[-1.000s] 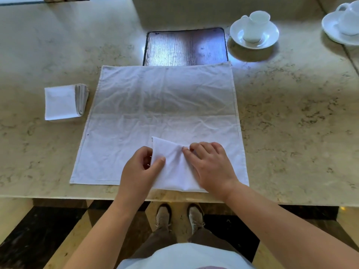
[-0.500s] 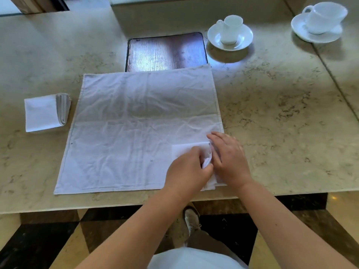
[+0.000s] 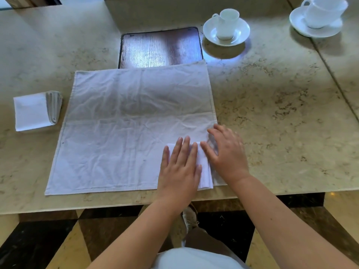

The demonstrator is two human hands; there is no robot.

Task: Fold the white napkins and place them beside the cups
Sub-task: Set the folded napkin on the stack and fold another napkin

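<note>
A large white cloth (image 3: 126, 123) lies spread flat and creased on the marble tabletop (image 3: 272, 113), and everything else is placed from it. On the cloth's near right corner sits a small folded white napkin (image 3: 204, 167), its near edge close to the cloth's near hem. The left hand (image 3: 179, 167) lies flat on top of this napkin, palm down, its fingers (image 3: 186, 146) straight and held close together, pressing the fold. The right hand (image 3: 227, 152) rests just to the right of the napkin, at the cloth's right edge, palm down with fingers loosely spread and slightly bent; its thumb touches the napkin's right side, and it grips nothing. Left of the cloth, just apart from its left hem, a stack of folded napkins (image 3: 37, 111) lies on the tabletop. Beyond the cloth's far edge, and partly covered by it, a dark wooden inset panel (image 3: 159, 47) is set into the tabletop. To the right of that panel, beyond the cloth's far right corner, a white cup (image 3: 227, 23) stands upright on a saucer (image 3: 240, 33). Well to the right of the cloth, at the far right of the tabletop, a second cup (image 3: 322, 11) stands on its own saucer (image 3: 303, 28).
</note>
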